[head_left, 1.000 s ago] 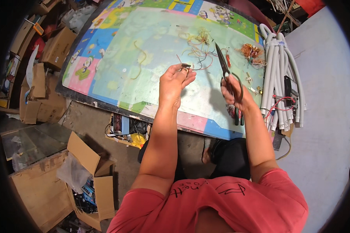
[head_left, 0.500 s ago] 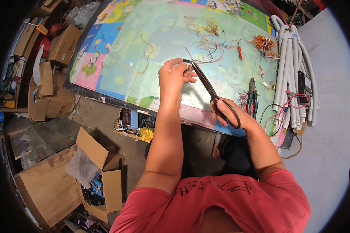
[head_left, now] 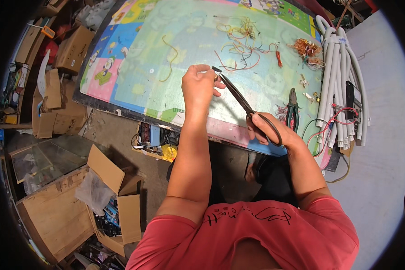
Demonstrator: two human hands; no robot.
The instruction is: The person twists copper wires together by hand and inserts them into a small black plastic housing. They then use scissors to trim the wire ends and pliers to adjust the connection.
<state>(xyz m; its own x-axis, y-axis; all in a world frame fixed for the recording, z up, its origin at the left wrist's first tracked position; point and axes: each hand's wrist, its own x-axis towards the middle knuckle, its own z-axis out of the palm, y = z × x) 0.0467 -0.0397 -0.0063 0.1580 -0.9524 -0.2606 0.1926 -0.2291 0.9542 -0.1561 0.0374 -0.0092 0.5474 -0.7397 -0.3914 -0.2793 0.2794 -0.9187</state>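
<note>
My right hand [head_left: 284, 134] grips a pair of large dark scissors [head_left: 236, 94] by its looped handles. The blades point up and left, their tips close to my left hand [head_left: 197, 90]. Between the thumb and fingers of that left hand is a small black piece [head_left: 217, 69], too small to name surely. Whether the blades touch it I cannot tell. Beyond the hands, a tangle of thin coloured wires [head_left: 242, 33] lies on the table [head_left: 139, 85], with a single yellowish wire [head_left: 171, 58] farther left. Pliers with dark green handles [head_left: 292, 110] rest near my right hand.
Along the table's right side lies a bundle of white tubes [head_left: 332, 81], with a black device [head_left: 350, 96] and red wires on it. A clump of copper wire [head_left: 306, 47] and a red-handled tool [head_left: 278, 58] lie nearby. An open cardboard box [head_left: 130, 220] stands on the floor, lower left.
The scissors and my right hand have shifted slightly right and down, and the blade tips sit a little lower. My left hand has moved slightly left, still pinching the black piece.
</note>
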